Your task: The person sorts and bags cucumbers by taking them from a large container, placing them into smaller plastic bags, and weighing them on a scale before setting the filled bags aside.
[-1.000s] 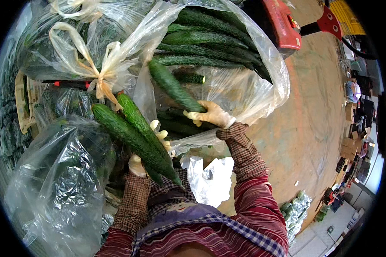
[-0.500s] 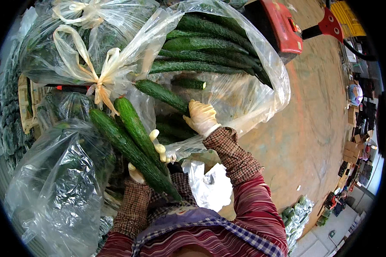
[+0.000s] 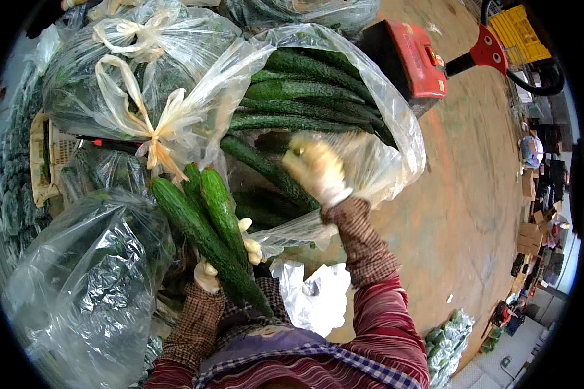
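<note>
**Cucumbers in hand at the open bag**

At lower centre of the frame, the gloved left hand [image 3: 226, 262] clenches a bundle of long cucumbers [image 3: 207, 220] that slants toward the upper left. The gloved right hand [image 3: 316, 170], at centre, reaches into the open clear bag [image 3: 396, 139] and touches a cucumber [image 3: 266, 170] there; its grip is blurred, so I cannot tell. A tied bag [image 3: 149, 78] sits upper left, a red machine [image 3: 414, 57] upper right.

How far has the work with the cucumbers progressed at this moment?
Done: the left hand already holds a bundle of cucumbers. In hand: the right hand reaches into the open plastic bag, by a cucumber inside; its grip is blurred. Left: many cucumbers remain in that bag, and the tied bags nearby are unopened.
</note>
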Available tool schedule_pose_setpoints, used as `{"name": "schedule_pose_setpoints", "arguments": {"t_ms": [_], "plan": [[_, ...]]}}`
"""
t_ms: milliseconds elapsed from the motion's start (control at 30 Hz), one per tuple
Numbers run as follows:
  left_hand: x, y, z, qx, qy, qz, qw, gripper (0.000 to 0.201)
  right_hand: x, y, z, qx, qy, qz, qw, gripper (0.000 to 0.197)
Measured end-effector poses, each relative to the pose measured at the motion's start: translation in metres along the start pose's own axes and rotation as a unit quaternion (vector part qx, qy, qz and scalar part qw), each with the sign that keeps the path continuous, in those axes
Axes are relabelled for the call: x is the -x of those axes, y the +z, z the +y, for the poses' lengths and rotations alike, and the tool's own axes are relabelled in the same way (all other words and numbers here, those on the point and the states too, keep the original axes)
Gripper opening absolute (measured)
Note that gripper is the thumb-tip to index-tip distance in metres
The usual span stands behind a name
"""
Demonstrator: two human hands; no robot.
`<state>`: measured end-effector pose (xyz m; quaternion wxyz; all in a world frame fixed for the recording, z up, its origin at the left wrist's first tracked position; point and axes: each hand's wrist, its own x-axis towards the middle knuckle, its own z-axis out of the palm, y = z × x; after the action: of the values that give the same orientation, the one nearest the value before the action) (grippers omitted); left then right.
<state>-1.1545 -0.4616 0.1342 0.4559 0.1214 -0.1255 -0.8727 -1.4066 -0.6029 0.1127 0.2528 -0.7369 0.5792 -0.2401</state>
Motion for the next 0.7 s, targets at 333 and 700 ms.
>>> {"name": "schedule_pose_setpoints", "arguments": {"t_ms": [333, 700], "plan": [[0.009, 0.017, 0.0, -0.018, -0.046, -0.02, 0.999, 0.107, -0.056, -0.017, -0.007, 0.207, -0.019, 0.076, 0.975, 0.082], [0.077, 0.015, 0.011, -0.134, -0.048, -0.046, 0.989, 0.104, 0.148, 0.066, -0.043, 0.306, 0.1, -0.43, 0.843, 0.031]]}}
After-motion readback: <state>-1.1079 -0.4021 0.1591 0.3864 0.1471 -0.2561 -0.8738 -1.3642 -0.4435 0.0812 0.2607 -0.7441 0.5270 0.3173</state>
